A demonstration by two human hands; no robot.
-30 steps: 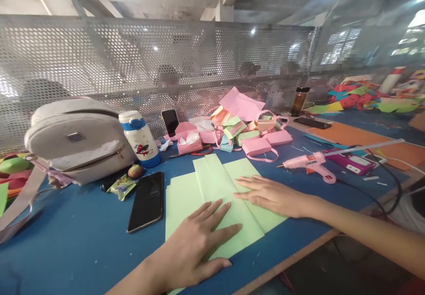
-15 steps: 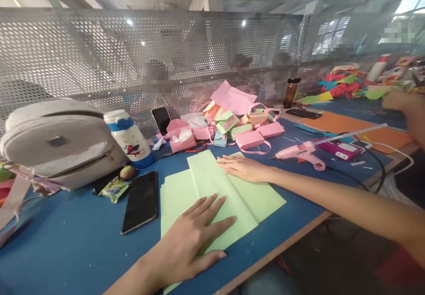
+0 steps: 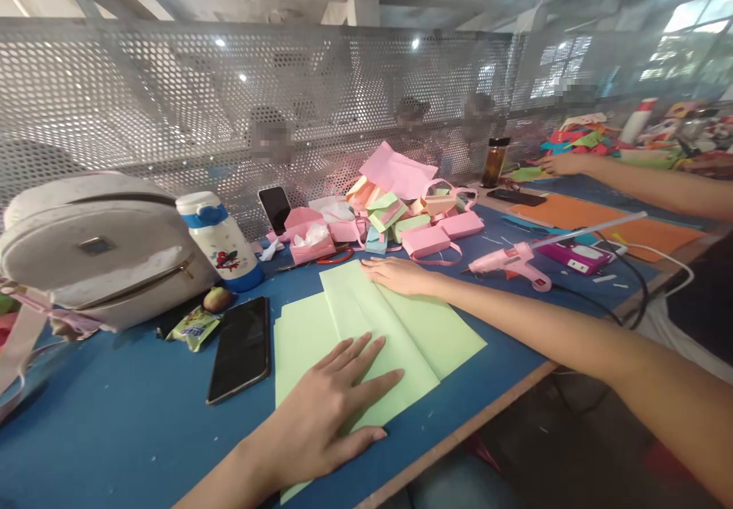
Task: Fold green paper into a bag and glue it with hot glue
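Light green paper (image 3: 458, 335) lies on the blue table in front of me, with a folded strip (image 3: 395, 341) running across it towards the back. My left hand (image 3: 332, 410) lies flat on the near part of the paper, fingers spread. At the far end of the fold, my right hand (image 3: 401, 275) rests stretched out with its fingertips on the paper's upper edge. Neither hand grips anything. To the left of the paper lies a black phone (image 3: 240, 349).
A pink glue gun (image 3: 509, 262) sits right of the paper. Behind are pink paper boxes (image 3: 427, 242), red-handled scissors (image 3: 337, 256) and a propped phone (image 3: 276, 208). At left stand a bottle (image 3: 221, 242) and backpack (image 3: 97, 249). Another person's arm (image 3: 635, 181) reaches in at right.
My right hand has slid slightly left along the top of the fold. My left hand stays nearly put. The other person's arm has stretched further left over the table.
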